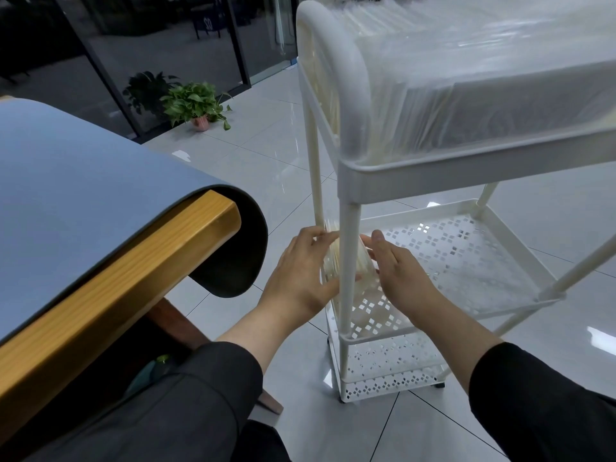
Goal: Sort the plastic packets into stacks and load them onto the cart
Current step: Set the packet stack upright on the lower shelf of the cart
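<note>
Plastic packets point(466, 78) atop white cart point(416, 175)

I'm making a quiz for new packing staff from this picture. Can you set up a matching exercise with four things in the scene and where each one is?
Things:
1. stack of plastic packets
2. blue mat
3. potted plant
4. large pile of packets

Places:
A. on the floor by the glass wall
B. top tray of the white cart
C. draped over the wooden table's corner
D. between the left hand and right hand at the cart's middle shelf

Pairs: 1-D, 2-C, 3-A, 4-B
</note>
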A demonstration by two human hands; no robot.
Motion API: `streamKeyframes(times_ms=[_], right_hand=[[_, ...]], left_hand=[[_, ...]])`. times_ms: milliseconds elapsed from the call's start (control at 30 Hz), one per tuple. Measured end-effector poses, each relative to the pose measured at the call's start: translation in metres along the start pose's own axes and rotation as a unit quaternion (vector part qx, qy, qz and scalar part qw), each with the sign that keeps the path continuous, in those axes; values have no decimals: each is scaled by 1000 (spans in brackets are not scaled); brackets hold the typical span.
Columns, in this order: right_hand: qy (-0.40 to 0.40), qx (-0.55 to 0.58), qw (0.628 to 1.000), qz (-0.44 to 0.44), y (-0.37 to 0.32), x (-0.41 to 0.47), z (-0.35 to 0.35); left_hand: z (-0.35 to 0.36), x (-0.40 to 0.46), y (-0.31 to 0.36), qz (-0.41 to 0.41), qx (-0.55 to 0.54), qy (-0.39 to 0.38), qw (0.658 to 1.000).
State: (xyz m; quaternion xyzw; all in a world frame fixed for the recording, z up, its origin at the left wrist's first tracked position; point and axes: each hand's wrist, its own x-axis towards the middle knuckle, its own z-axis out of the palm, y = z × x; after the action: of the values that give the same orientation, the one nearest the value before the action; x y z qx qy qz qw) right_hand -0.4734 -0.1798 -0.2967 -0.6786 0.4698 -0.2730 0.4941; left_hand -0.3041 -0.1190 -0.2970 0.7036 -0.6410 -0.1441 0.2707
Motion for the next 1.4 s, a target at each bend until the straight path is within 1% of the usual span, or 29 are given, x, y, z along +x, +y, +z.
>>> streamKeyframes(times_ms=[67, 100, 200, 333, 467, 600, 667, 800, 867, 900, 933, 1033, 1133, 1300, 1400], right_hand=[[12, -9, 1000, -6, -6, -2, 0], [13, -11, 1000, -9, -7, -2, 1], [11, -1, 1000, -13, 1, 1, 3], [1, -29, 999, -22, 10, 7, 10], [-1, -75, 997, -19, 7, 3, 12], [-5, -94, 995, -24, -1, -2, 10], [-15, -102, 994, -30, -2, -2, 10], [-30, -80, 996, -26, 0, -3, 10], [-32, -59, 997, -24, 1, -4, 10], [-32, -49, 998, -24, 1, -4, 9], [-32, -38, 998, -24, 3, -4, 9], [-39, 11, 999, -21, 9, -1, 9], [-37, 31, 999, -5, 13, 2, 9], [-35, 33, 999, -2, 12, 2, 7], [-28, 40, 999, -3, 17, 5, 8]], left_hand=[[1, -3, 1, -52, -65, 41, 996], [2, -4, 2, -83, -95, 48, 991], [6, -3, 2, -140, -157, 37, 977], [7, -1, 5, -167, -219, 30, 961], [9, 2, 7, -179, -248, 30, 952], [10, 3, 8, -185, -271, 29, 944], [11, 2, 6, -176, -255, 30, 950], [10, -1, 1, -77, -129, 61, 987], [4, 0, 3, -11, -32, 34, 999], [1, 1, 3, 18, 9, 10, 1000], [-2, 2, 5, 45, 36, -16, 998], [-11, 3, 10, 97, 73, -80, 989], [-17, 5, 19, 114, 107, -90, 984], [-14, 9, 17, 83, 108, -76, 988], [-10, 9, 14, 86, 111, -74, 987]])
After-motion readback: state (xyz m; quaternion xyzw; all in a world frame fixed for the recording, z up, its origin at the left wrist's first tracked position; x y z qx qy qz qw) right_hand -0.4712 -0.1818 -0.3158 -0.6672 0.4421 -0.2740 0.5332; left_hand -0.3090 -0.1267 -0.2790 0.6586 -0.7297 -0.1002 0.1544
